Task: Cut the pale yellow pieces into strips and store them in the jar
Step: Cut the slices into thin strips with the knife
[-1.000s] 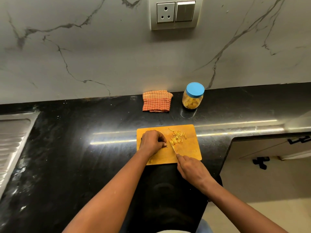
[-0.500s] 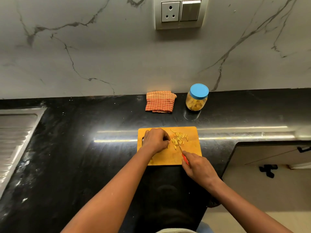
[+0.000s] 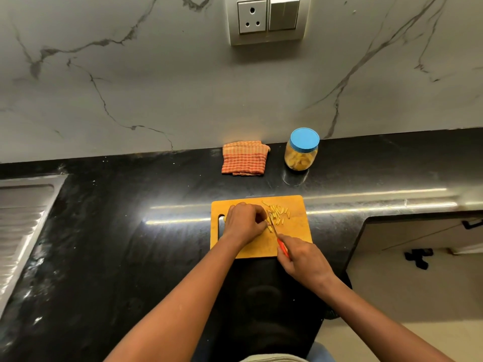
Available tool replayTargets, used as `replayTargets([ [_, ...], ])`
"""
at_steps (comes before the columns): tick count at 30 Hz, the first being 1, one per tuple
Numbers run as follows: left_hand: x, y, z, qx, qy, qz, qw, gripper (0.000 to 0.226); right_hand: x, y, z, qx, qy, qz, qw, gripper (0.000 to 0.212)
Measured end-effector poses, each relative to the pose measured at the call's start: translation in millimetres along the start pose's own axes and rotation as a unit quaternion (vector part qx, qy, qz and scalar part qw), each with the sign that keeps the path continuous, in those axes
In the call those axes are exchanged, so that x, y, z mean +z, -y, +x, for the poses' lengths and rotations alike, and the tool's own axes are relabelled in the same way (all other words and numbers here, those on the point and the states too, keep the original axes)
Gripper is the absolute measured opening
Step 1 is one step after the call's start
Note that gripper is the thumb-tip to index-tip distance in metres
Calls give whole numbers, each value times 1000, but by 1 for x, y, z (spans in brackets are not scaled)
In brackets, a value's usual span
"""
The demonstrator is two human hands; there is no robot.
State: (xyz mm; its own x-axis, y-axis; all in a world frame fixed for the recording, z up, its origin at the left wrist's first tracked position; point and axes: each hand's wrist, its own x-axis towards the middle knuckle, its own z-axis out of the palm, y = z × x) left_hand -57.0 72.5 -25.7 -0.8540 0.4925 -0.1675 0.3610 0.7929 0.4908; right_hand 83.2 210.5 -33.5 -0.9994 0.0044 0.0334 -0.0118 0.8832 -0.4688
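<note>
A rectangular orange-yellow cutting board (image 3: 298,231), with a slot handle at its left edge, lies on the near middle of the glossy black stone worktop (image 3: 130,244). The cut pale yellow strips (image 3: 279,213) sit in a loose scatter on the board's far middle. They are short, thin, matt slivers pointing every which way.

The left hand (image 3: 244,223) rests knuckles-up on the board just left of them. Its fingers are curled, and the tips pin down a pale yellow piece (image 3: 269,227) (mostly hidden under the fingers).

The right hand (image 3: 304,261) grips the red-handled knife (image 3: 282,247) over the board's near right part. The blade slants far-left, with its tip at the piece beside the left fingertips.

At the far edge, against the grey-veined marble wall (image 3: 156,87), stands a clear plastic jar (image 3: 300,159). Its blue lid (image 3: 304,138) is on, and it holds pale yellow chunks. A folded orange checked cloth (image 3: 245,159) lies near its left side.
</note>
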Motion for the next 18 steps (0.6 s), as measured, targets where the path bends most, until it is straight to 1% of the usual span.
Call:
replayTargets([
  [3, -5, 3, -1, 2, 7, -12, 1000, 8, 0, 1, 1, -1, -3, 9, 1000, 42],
  [8, -11, 14, 2, -23, 18, -26, 999, 12, 2, 2, -1, 0, 20, 17, 1000, 45],
  [13, -13, 18, 4, -47, 6, -32, 998, 16, 2, 6, 2, 7, 50, 20, 999, 47],
  [18, -11, 19, 3, -37, -5, -27, 999, 11, 2, 6, 8, 7, 60, 17, 998, 47],
])
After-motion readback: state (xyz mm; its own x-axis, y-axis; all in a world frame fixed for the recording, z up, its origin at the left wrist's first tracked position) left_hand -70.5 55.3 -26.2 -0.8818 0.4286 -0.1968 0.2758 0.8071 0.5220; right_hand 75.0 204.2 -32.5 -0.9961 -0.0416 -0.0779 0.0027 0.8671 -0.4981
